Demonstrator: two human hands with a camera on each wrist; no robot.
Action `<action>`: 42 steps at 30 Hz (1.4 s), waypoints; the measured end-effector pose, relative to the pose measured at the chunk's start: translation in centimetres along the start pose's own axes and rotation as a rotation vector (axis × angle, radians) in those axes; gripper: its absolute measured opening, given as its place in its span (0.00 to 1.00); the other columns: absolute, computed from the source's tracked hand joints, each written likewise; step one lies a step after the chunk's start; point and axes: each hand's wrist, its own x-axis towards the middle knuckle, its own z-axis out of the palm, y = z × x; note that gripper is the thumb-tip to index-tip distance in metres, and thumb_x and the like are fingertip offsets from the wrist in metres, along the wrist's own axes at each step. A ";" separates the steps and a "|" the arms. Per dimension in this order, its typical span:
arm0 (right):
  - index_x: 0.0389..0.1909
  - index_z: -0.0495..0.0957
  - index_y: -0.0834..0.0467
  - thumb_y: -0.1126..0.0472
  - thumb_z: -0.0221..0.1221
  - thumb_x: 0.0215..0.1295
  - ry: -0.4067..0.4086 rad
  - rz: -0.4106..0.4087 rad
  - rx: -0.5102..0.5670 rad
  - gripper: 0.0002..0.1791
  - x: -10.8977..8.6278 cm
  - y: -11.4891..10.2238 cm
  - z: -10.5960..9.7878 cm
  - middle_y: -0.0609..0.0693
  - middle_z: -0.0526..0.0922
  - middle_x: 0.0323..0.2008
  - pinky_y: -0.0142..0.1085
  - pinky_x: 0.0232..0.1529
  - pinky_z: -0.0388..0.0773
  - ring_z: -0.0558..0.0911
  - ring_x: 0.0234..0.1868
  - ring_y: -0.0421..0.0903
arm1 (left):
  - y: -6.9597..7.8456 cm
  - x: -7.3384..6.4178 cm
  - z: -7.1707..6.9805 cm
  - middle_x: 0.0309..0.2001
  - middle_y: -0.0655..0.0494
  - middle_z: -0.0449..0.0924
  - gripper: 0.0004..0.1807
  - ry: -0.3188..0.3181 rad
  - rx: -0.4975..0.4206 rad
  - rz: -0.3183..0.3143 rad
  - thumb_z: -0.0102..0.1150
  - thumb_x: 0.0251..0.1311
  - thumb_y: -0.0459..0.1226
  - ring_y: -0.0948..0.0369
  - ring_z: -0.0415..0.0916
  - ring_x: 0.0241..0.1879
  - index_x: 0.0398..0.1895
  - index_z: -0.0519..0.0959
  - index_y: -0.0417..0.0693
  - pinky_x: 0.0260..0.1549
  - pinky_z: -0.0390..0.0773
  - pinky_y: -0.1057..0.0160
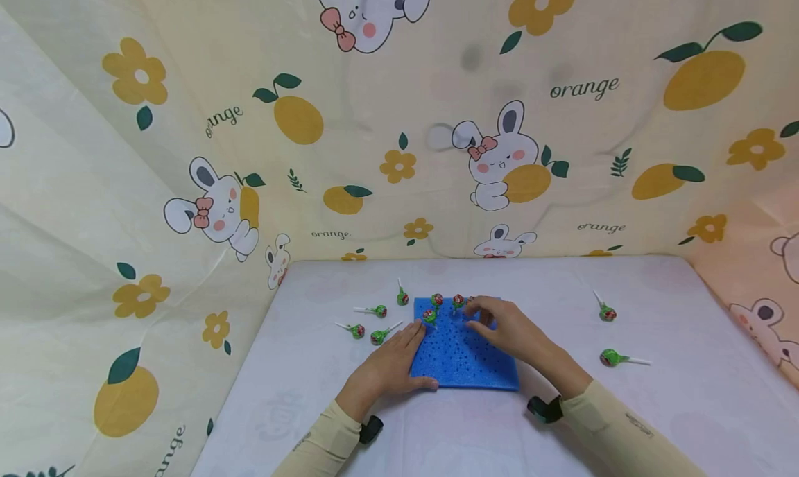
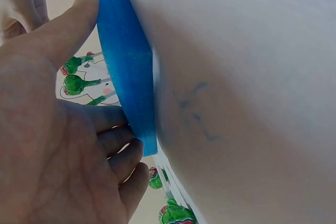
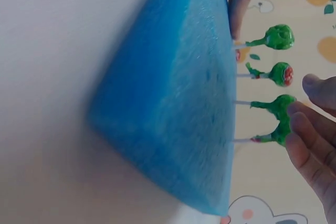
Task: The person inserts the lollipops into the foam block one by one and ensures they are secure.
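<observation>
A blue foam board [image 1: 465,374] dotted with small holes lies flat on the table. Several green-wrapped lollipops [image 3: 279,37] stand in its far part, sticks down in the foam, one of them partly behind the right hand in the head view. My left hand [image 1: 392,363] rests along the board's left side, fingers extended, thumb [image 2: 79,22] at the near edge. Over the back right of the board is my right hand [image 1: 513,330], its thumb spread away from the fingers. In the right wrist view, its fingertips are right at the head of a standing lollipop [image 3: 282,103].
Several lollipops [image 1: 379,336] lie loose on the white table [image 1: 299,394] left of the board. To the right lie two more, one lollipop [image 1: 607,313] farther back and another lollipop [image 1: 612,357] closer. A patterned cloth [image 1: 431,206] hangs behind and at both sides.
</observation>
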 end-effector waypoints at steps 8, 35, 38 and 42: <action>0.51 0.85 0.59 0.67 0.71 0.70 0.001 0.020 -0.006 0.12 -1.2 0.7 -0.8 0.46 0.87 0.43 0.39 0.38 0.87 0.81 0.36 0.41 | -0.1 0.0 0.1 0.88 0.50 0.44 0.61 -0.005 -0.012 -0.009 0.63 0.65 0.69 0.53 0.45 0.87 0.88 0.49 0.44 0.83 0.53 0.55; 0.50 0.85 0.61 0.68 0.72 0.68 0.121 0.147 -0.116 0.12 -4.9 4.9 -4.9 0.48 0.88 0.42 0.43 0.39 0.86 0.81 0.37 0.42 | 0.0 -0.1 0.0 0.89 0.51 0.43 0.62 -0.018 -0.016 -0.024 0.63 0.65 0.70 0.53 0.44 0.87 0.89 0.49 0.45 0.84 0.53 0.55; 0.50 0.85 0.61 0.68 0.73 0.67 0.155 0.141 -0.130 0.12 -5.4 5.7 -5.3 0.50 0.89 0.42 0.42 0.39 0.85 0.82 0.37 0.44 | 0.0 0.0 0.0 0.89 0.51 0.43 0.62 -0.018 -0.016 -0.023 0.63 0.65 0.70 0.53 0.44 0.87 0.89 0.49 0.45 0.83 0.53 0.55; 0.50 0.85 0.62 0.68 0.73 0.66 0.194 0.154 -0.151 0.13 -5.9 6.7 -5.9 0.52 0.90 0.42 0.42 0.39 0.85 0.83 0.38 0.46 | 0.0 0.0 0.0 0.89 0.51 0.43 0.62 -0.015 -0.017 -0.023 0.63 0.64 0.70 0.53 0.45 0.87 0.88 0.49 0.45 0.83 0.53 0.55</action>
